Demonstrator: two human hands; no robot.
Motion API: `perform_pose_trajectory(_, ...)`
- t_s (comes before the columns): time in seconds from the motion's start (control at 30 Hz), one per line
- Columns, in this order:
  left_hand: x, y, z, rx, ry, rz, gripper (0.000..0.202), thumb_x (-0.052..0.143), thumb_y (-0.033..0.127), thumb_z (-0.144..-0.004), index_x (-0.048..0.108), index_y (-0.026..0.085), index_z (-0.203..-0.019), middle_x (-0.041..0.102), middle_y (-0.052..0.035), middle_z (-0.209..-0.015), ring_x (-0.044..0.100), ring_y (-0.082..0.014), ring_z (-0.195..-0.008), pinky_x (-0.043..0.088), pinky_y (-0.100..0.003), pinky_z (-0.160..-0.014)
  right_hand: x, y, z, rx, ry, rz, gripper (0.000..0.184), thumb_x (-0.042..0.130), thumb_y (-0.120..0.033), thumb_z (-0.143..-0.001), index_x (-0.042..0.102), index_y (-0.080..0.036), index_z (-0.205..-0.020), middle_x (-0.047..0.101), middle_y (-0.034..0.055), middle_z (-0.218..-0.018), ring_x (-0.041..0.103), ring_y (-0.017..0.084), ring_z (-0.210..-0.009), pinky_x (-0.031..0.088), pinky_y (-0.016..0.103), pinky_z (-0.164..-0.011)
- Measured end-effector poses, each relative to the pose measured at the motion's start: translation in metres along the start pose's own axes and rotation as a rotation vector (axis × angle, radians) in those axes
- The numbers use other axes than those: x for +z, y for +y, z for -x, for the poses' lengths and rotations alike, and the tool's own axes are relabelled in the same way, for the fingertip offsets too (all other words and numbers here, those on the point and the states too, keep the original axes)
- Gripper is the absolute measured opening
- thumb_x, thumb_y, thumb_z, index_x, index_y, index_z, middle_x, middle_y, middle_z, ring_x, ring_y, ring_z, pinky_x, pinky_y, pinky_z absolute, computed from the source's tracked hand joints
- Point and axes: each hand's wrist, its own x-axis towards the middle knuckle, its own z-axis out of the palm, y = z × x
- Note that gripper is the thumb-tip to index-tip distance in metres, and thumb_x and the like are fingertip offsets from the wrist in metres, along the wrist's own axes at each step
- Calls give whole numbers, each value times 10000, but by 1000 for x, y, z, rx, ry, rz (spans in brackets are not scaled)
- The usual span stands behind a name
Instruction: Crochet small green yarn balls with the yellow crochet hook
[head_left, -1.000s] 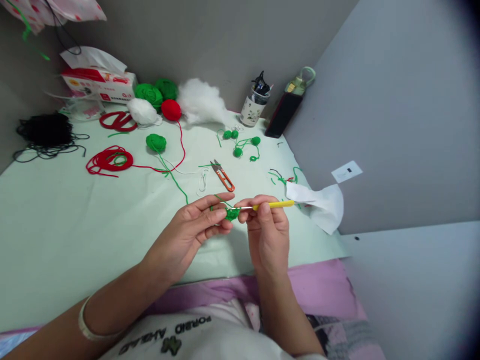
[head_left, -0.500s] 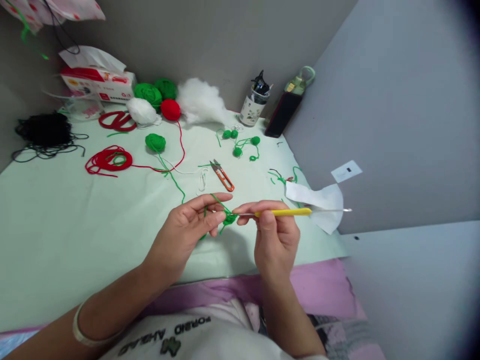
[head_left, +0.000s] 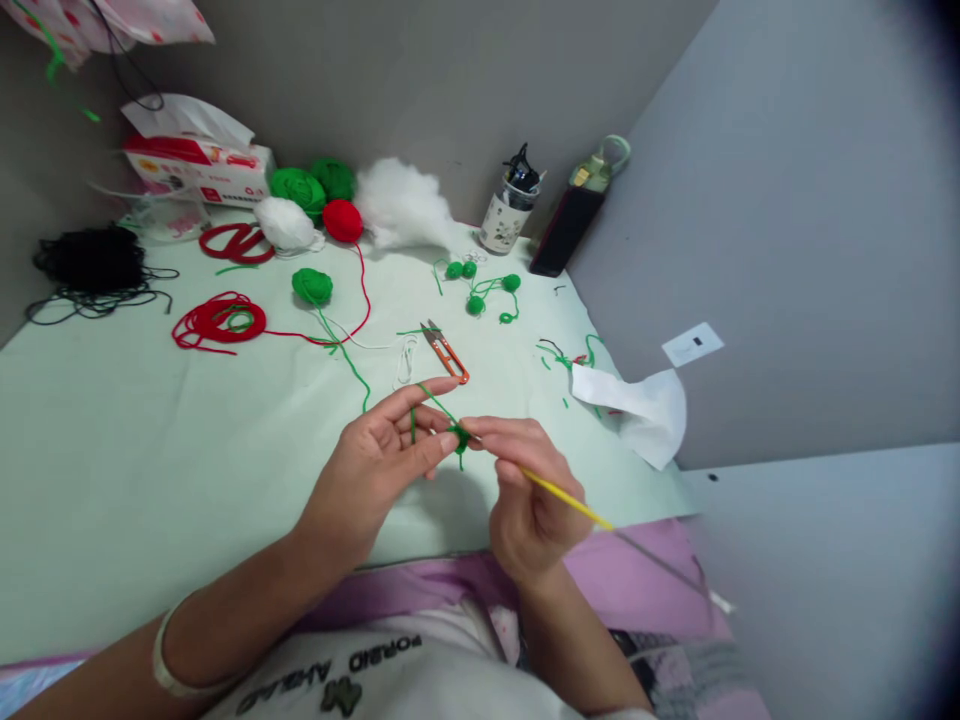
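Observation:
Between thumb and fingers, my left hand [head_left: 382,450] pinches a small green crochet piece [head_left: 461,439]. Green yarn [head_left: 439,402] runs taut from its raised index finger down to the piece, and a short tail hangs below. My right hand [head_left: 532,495] is closed on a crochet hook with a yellow handle [head_left: 566,497]; its back end slants down to the right. The hook's working tip is at the green piece, too small to make out. Orange thread snips [head_left: 448,355] lie just beyond my left fingertips. A green yarn ball [head_left: 312,287] lies farther back.
Coiled red yarn [head_left: 219,322], black yarn [head_left: 90,262], red-handled scissors [head_left: 237,243] and a tissue box [head_left: 202,170] are at left. White stuffing [head_left: 405,205], a pen cup [head_left: 508,215] and a bottle [head_left: 574,215] line the back. Small green balls [head_left: 475,305] lie mid-table; white paper [head_left: 637,410] lies right.
My right hand has turned, so the hook's back end has swung from level to slanting down right. The green piece has tilted slightly at my left fingertips.

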Motion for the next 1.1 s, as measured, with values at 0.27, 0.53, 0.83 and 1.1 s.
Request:
perform_pose_trajectory(0.27, -3, 5, -1, -112, -84, 116, 283, 841, 248, -830, 816, 278, -1110, 588, 31, -850, 314, 9, -500, 248, -168, -470, 0, 5, -9, 453, 80, -481, 156, 580, -302, -1037, 712, -240, -981, 803, 22, -898, 701, 133, -723, 599, 289, -707)
perform_pose_trajectory(0.53, -6, 5, 0, -114, -88, 101, 252, 831, 250, -838, 822, 259, -1089, 577, 18, -851, 307, 9, -506, 232, -176, -470, -5, 5, -9, 540, 46, -526, 184, 547, -319, -1057, 696, -245, -978, 792, 7, -883, 705, 124, -746, 582, 278, -740)
perform_pose_trajectory(0.83, -8, 1, 2, 32, -25, -98, 249, 814, 275, -867, 813, 318, -1113, 599, 27, -816, 468, -58, -661, 383, -167, -600, -5, 2, -5, 288, 33, -296, 200, 519, -234, -1061, 718, -250, -1050, 781, 26, -933, 745, 172, -845, 608, 325, -707)
perform_pose_trajectory(1.1, -1, 6, 1, -139, -138, 182, 367, 853, 274, -824, 790, 295, -1184, 570, 46, -786, 295, 6, -486, 239, -143, -436, -13, 2, 2, -314, -179, 450, 405, 716, -41, -894, 733, -294, -1210, 737, 68, -1181, 705, 207, -1076, 631, 342, -849)
